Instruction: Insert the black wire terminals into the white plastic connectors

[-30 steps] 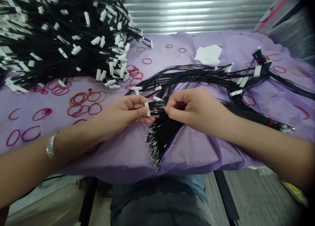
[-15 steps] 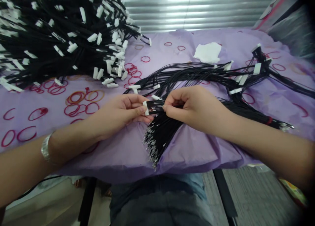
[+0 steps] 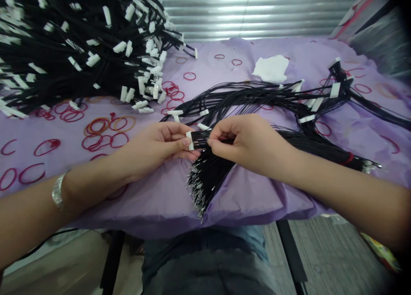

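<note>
My left hand point(image 3: 157, 149) pinches a small white connector point(image 3: 190, 140) between thumb and fingers at the middle of the table. My right hand point(image 3: 248, 143) is closed on the black wires point(image 3: 201, 139) that run into that connector, fingertips a short way from it. Under both hands lies a bundle of loose black wires point(image 3: 208, 175) with bare metal terminals fanned toward the table's front edge. A watch is on my left wrist.
A big heap of finished black harnesses with white connectors point(image 3: 77, 46) fills the back left. More harnesses point(image 3: 289, 98) trail off to the right. Red rubber bands point(image 3: 102, 132) lie scattered on the purple cloth point(image 3: 257, 196). A white paper scrap point(image 3: 271, 68) sits at the back.
My right hand's fingertips have slid slightly left along the wires toward the connector. The left hand holds still.
</note>
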The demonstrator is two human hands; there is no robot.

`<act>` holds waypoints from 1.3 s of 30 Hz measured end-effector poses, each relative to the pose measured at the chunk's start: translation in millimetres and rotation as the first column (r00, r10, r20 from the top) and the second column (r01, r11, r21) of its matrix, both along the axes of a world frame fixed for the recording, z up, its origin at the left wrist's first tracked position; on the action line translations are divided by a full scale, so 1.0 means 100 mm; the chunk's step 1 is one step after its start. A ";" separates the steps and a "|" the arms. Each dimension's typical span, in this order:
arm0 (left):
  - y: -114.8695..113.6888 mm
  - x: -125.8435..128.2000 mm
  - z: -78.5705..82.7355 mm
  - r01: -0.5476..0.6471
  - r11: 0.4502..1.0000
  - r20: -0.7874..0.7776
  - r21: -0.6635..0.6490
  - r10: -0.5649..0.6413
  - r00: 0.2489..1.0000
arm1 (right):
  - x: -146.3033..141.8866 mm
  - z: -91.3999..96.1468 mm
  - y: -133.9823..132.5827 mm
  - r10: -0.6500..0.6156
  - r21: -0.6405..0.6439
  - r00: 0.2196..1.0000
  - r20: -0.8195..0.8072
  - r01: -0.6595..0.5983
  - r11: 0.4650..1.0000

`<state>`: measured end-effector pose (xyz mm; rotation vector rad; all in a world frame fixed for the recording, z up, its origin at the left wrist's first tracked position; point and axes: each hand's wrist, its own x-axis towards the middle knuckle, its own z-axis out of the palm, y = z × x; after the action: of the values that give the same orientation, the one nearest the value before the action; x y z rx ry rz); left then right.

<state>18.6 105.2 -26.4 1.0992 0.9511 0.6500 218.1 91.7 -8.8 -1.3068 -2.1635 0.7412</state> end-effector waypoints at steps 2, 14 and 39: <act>0.00 0.00 0.00 -0.010 1.000 -0.016 -0.005 0.010 1.000 | 0.00 0.00 0.01 0.011 0.007 1.000 0.011 -0.011 1.000; -0.03 0.06 0.07 -0.025 1.000 -0.077 0.018 0.026 0.997 | -0.04 0.02 0.02 0.044 0.007 0.998 0.041 -0.044 0.999; -0.04 0.08 0.07 -0.049 0.999 -0.083 -0.023 0.046 0.995 | -0.02 0.02 0.03 0.052 -0.063 0.998 0.035 -0.049 0.997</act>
<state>26.2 101.6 -19.2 1.0904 1.0565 0.6336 215.9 95.1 -7.0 -1.3103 -2.2259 0.8167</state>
